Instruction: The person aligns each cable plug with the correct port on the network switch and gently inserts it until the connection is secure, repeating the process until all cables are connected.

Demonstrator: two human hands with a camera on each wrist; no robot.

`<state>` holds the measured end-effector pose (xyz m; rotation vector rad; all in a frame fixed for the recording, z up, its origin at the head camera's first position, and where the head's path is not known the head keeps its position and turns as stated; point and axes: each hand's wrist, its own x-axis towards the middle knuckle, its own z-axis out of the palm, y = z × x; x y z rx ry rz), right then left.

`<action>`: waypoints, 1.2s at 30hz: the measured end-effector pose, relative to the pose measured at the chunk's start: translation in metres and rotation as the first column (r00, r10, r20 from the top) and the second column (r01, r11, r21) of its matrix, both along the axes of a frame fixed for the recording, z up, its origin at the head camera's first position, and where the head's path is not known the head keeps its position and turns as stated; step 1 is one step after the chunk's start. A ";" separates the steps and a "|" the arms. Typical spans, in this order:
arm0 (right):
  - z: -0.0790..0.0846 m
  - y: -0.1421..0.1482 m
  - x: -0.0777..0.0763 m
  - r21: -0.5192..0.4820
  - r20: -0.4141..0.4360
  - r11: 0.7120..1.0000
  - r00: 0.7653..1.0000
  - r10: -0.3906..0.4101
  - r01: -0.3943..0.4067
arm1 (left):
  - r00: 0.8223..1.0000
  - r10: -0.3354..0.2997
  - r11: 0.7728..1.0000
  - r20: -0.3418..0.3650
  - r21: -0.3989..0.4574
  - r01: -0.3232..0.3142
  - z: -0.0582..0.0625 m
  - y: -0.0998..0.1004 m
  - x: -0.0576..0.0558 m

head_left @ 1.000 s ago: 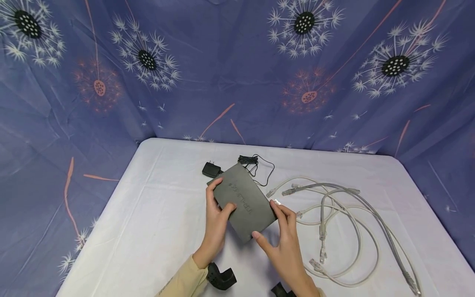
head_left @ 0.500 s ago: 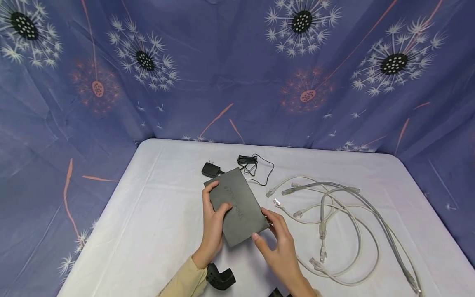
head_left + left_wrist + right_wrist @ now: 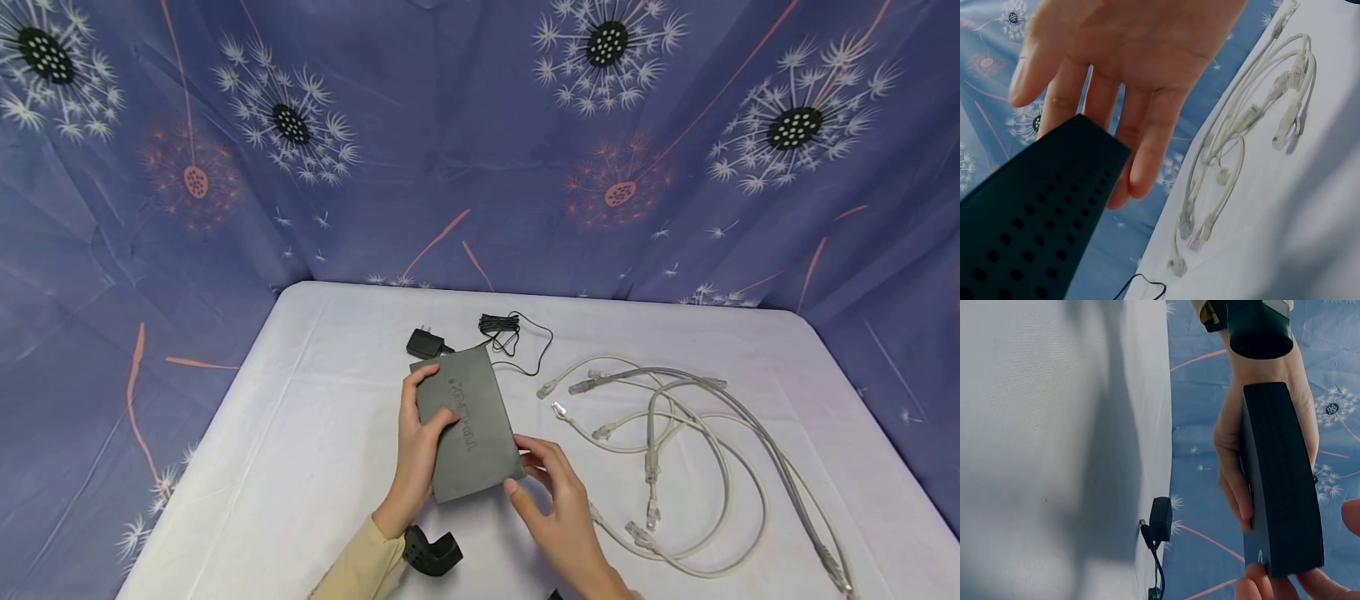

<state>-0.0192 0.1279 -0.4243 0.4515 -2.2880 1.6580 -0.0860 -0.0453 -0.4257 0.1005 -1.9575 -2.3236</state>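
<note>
My left hand (image 3: 412, 454) grips a flat grey network switch (image 3: 468, 429) by its left edge, thumb across the lettered top. The switch is tilted above the table. My right hand (image 3: 562, 521) is at its lower right corner, fingertips touching that end, fingers loosely extended. In the right wrist view, the vented side of the switch (image 3: 1279, 462) faces the camera, the left hand (image 3: 1230, 462) curls round it, and the right thumb (image 3: 1351, 515) stands apart from it. The left wrist view shows the right palm (image 3: 1141, 50) behind the switch (image 3: 1054, 212).
A black power adapter (image 3: 426, 343) and its bundled cord (image 3: 499, 323) lie behind the switch on the white table (image 3: 300, 433). Several grey and white network cables (image 3: 723, 467) lie looped on the right. A patterned blue cloth (image 3: 480, 150) hangs behind.
The switch has shifted left and slightly toward the person, turning to stand more lengthwise. Both hands have moved left with it; the right thumb has slipped off the corner.
</note>
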 end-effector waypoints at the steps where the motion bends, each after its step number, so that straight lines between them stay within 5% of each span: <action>1: 0.000 0.000 0.000 -0.002 -0.004 1.000 1.000 0.007 -0.007 | 1.000 0.000 1.000 0.000 -0.004 0.000 0.000 -0.001 0.000; 17: 0.001 0.007 -0.017 -0.055 0.073 0.994 0.992 0.100 -0.097 | 1.000 0.004 1.000 -0.007 -0.030 -0.004 0.001 -0.011 0.004; 36: -0.010 0.019 -0.065 -0.238 0.210 0.958 0.955 0.210 -0.158 | 0.999 0.023 1.000 0.034 -0.018 -0.022 -0.001 -0.029 0.007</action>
